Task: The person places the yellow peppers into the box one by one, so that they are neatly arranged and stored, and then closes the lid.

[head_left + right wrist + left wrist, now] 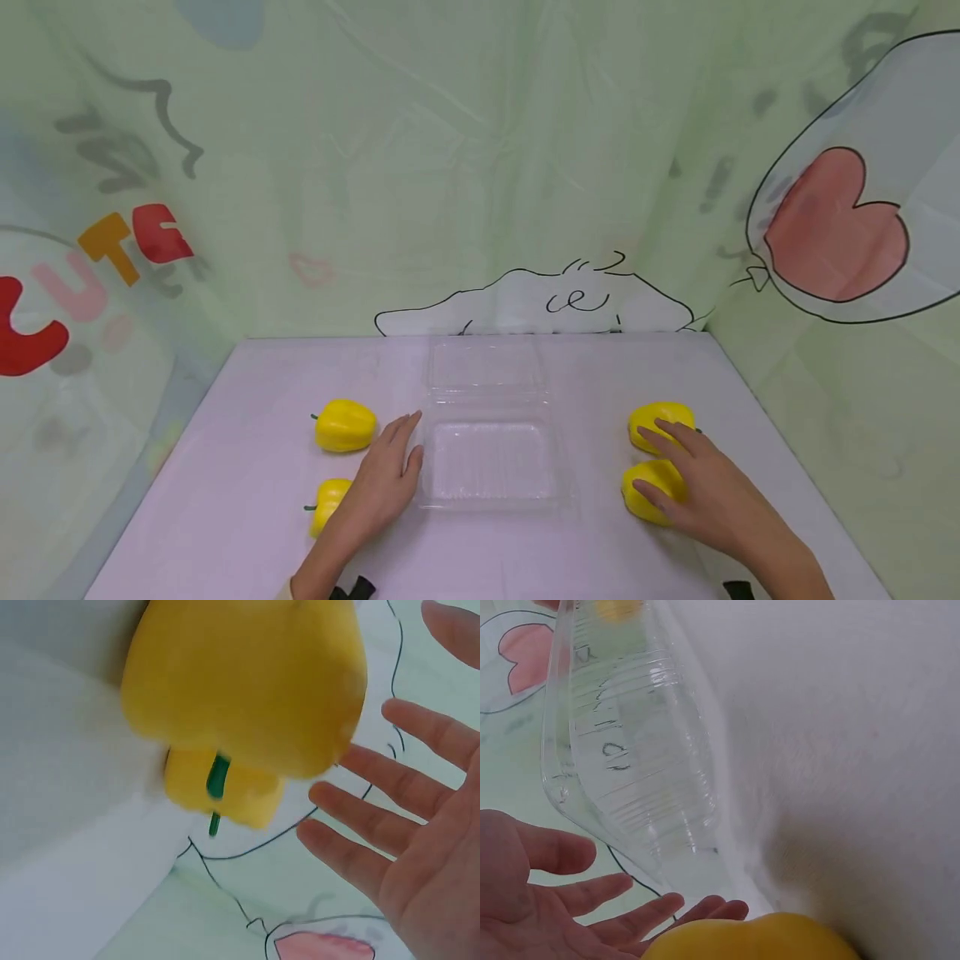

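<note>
A clear plastic clamshell box (491, 507) lies on the table with its lid folded back toward the wall. My left hand (384, 479) is beside the box's left side, fingers extended, holding nothing. Left of that hand sit two yellow bell peppers, a farther one (345, 426) and a nearer one (327, 505) partly covered by the wrist. On the right, my right hand (705, 487) hovers over two more yellow peppers, a far one (660, 415) and a near one (651, 479). Its fingers are spread; in the right wrist view they stand beside the large near pepper (247, 682).
The pale table (525, 558) is bordered by printed fabric at the back and sides. A balloon with a heart (840, 225) is drawn on the right curtain, and coloured letters (161, 233) mark the left one.
</note>
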Available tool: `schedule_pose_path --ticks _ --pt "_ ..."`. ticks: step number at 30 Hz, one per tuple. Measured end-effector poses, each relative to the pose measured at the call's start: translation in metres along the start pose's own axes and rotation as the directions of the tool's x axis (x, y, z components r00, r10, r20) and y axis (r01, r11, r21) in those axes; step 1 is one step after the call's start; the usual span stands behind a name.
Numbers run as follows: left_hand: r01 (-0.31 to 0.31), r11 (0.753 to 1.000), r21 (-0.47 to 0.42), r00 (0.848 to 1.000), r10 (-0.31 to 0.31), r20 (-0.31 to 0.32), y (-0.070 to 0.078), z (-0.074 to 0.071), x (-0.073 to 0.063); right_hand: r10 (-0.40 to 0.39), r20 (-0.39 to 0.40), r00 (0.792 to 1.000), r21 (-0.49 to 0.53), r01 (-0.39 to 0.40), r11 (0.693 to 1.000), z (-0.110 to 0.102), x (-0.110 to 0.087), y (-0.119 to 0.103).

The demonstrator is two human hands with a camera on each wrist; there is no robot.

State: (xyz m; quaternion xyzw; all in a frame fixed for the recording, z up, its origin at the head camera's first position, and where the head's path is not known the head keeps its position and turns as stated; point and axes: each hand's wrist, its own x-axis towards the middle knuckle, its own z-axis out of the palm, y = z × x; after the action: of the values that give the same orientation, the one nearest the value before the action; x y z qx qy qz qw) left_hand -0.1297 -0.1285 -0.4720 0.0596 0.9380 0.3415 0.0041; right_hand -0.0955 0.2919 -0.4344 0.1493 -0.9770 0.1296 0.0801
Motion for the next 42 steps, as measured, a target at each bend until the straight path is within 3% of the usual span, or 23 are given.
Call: schedule_pose_path --ticks 9,21,27,37,42 --pt "0.042 0.987 -0.155 0.999 -0.038 0.030 -0.004 0.003 0.002 0.066 0.092 0.994 0.031 -0.069 0.997 -0.008 -0.010 0.014" --pt "0.104 0.970 -0.219 0.992 -0.084 0.099 -0.002 0.004 0.005 0.072 0.193 0.979 0.055 -0.084 0.995 -0.005 -0.012 0.026" --pt "0.107 0.964 -0.245 0.990 -0.082 0.112 -0.003 0.005 0.008 0.052 0.203 0.978 0.099 -0.074 0.992 -0.001 -0.016 0.031" --pt "0.129 0.946 -0.297 0.986 -0.090 0.142 -0.003 0.005 0.013 -0.016 0.153 0.988 0.138 -0.005 0.990 0.007 -0.015 0.033" --pt "0.152 0.937 -0.315 0.980 -0.102 0.169 -0.004 0.005 0.015 0.000 0.187 0.982 0.163 -0.031 0.986 0.008 -0.013 0.033"
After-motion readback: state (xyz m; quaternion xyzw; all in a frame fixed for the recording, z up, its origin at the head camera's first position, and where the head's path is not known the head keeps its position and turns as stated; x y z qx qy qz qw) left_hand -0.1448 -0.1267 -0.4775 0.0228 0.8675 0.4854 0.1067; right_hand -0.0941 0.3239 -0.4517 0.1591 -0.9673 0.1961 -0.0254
